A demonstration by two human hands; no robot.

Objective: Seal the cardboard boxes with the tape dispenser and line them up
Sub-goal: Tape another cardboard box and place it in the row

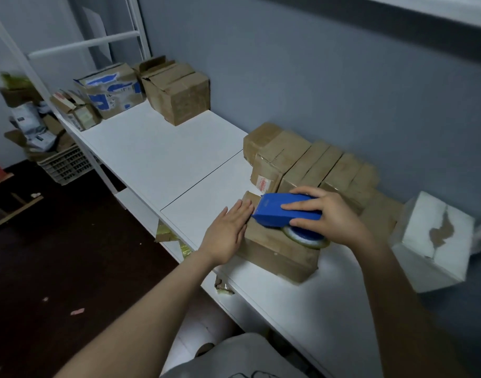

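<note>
1. Grey-blue wall [315, 77] fills the background of the head view. A long white table [163, 148] runs along it, away to the upper left, and a dark floor [56, 255] lies below on the left.
2. A brown cardboard box [277, 255] lies on the near part of the table, close to its front edge, with its top flaps down.
3. A blue plastic tape dispenser [277, 211] rests on top of this box with its nose pointing left. Its roll of clear tape [306, 240] sits at the right end of the box top.
4. The right hand [332, 214] holds the dispenser from above, its grip wrapped round the blue body with fingers and thumb curled over it.
5. The left hand [228, 233] lies flat on the left end of the box. Its grip is spread, fingers straight and side by side, and the fingertips are just beside the dispenser's nose.
6. A row of brown cardboard boxes [315, 165] stands side by side against the wall, just behind the near box.
7. A white box with a torn brown patch [432, 241] sits tilted at the right.
8. At the far end of the table stands a large brown carton [179, 96], with a carton patched with blue tape [111, 91] beside it.
9. A pale plastic crate [67, 165] stands on the floor at the left, under a blurred heap of cardboard and paper.
</note>
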